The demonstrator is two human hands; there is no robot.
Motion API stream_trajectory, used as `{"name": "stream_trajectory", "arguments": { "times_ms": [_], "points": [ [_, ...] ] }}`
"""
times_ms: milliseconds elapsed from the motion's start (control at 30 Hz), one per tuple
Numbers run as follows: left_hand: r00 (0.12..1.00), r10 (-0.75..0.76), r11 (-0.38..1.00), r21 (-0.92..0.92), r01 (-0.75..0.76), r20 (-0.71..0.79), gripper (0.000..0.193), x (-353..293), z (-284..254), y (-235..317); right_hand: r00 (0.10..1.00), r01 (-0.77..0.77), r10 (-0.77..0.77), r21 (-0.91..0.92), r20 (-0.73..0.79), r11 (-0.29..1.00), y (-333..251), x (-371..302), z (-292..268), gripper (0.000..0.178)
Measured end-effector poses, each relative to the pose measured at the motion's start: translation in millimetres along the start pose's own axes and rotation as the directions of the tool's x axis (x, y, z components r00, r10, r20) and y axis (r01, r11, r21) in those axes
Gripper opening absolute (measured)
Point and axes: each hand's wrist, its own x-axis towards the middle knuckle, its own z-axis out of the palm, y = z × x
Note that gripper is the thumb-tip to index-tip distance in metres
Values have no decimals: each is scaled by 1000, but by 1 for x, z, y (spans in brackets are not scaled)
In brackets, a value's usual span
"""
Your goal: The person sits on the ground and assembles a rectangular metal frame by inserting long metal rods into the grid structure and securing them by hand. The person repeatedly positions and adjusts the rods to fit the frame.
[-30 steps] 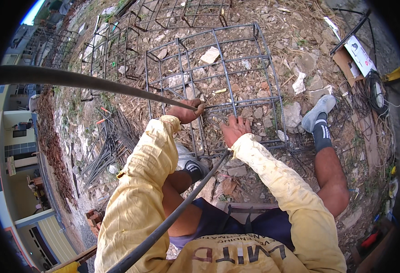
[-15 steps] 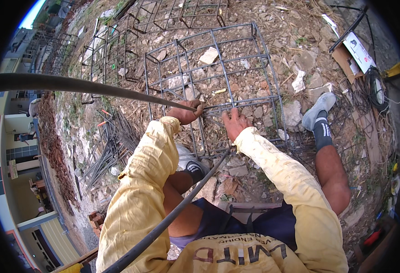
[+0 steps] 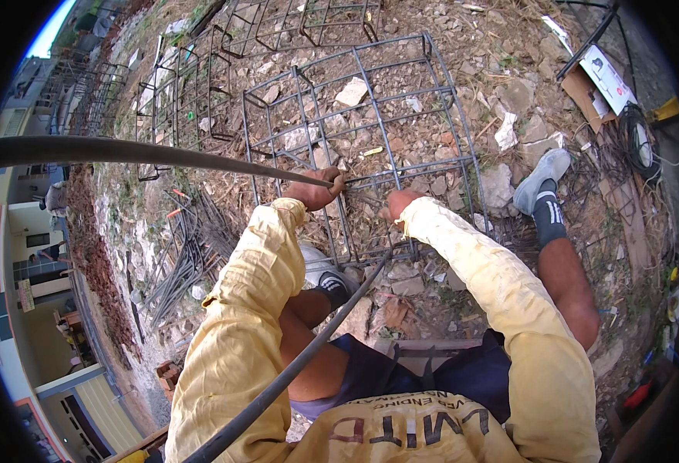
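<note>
In front of me, a rebar cage (image 3: 383,127) made of tied steel bars lies on the rubble. My left hand (image 3: 314,190) is closed at the cage's near side, its fingers around a long dark steel bar (image 3: 162,151) that rises toward the left of the view. Just right of it, my right hand (image 3: 403,204) is curled beside a crossbar; its fingertips are mostly hidden, and what they hold cannot be made out. A second dark bar (image 3: 301,360) slants up from the cage's near edge, passing close between my forearms.
More rebar cages (image 3: 181,96) lie at the far left. Loose steel rods (image 3: 183,255) are heaped left of my foot. My shoes (image 3: 544,179) straddle the cage. At right are a cardboard piece with a white panel (image 3: 606,81) and coiled cable (image 3: 637,147). Buildings line the left.
My right hand has drawn slightly nearer and rightward, and its fingers have gone from stretched over the crossbar to curled. My left hand has stayed on the bar.
</note>
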Motion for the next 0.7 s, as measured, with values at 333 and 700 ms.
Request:
{"name": "stream_trajectory", "arguments": {
  "times_ms": [333, 700],
  "points": [
    [998, 44, 999, 13, -43, -33, 41, 2, 2, -4, 992, 118, -114, -74, 60, 990, -6, -12, -29, 33],
    [998, 33, 999, 4, -33, -52, 40, 5, 5, -1, 980, -58, -71, 610, 186, 791, 15, -35, -2, 65]
  ]
}}
